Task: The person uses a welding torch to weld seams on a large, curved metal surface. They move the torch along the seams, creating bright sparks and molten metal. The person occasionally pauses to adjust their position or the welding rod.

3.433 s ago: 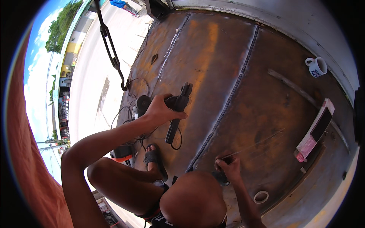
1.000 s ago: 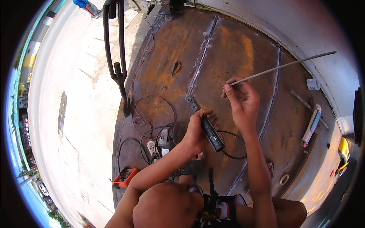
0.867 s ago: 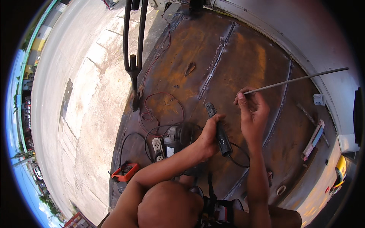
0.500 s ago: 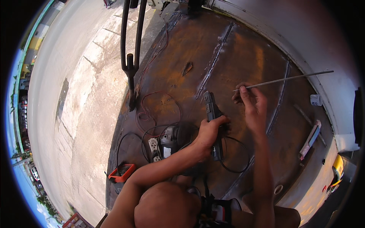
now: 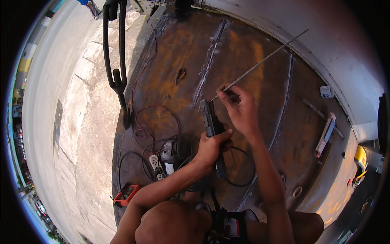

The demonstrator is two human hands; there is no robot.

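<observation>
My left hand (image 5: 212, 147) is wrapped round the handle of a black electrode holder (image 5: 210, 121), its jaw end pointing away from me. In my right hand (image 5: 242, 109), thumb and fingers pinch a thin grey welding rod (image 5: 266, 59) close to its near end. The rod slants up to the far right. Its near tip is right by the holder's jaw; whether the two touch I cannot tell. A black cable (image 5: 252, 164) loops beside the holder. Beneath both hands lies a brown, rust-stained steel plate (image 5: 243, 53) with weld seams (image 5: 209, 67) across it.
An angle grinder (image 5: 167, 153) and a white power strip (image 5: 155, 163) lie left of my left forearm, near an orange-rimmed box (image 5: 126, 196). A forked black bar (image 5: 118, 83) stands along the plate's left edge. To the right are a narrow carton (image 5: 326, 136) and a white cup-like item (image 5: 326, 92).
My right hand has moved left, bringing the rod's near tip to the holder's jaw. The rod now slants more steeply. My left hand keeps its grip, and the whole view has shifted slightly.
</observation>
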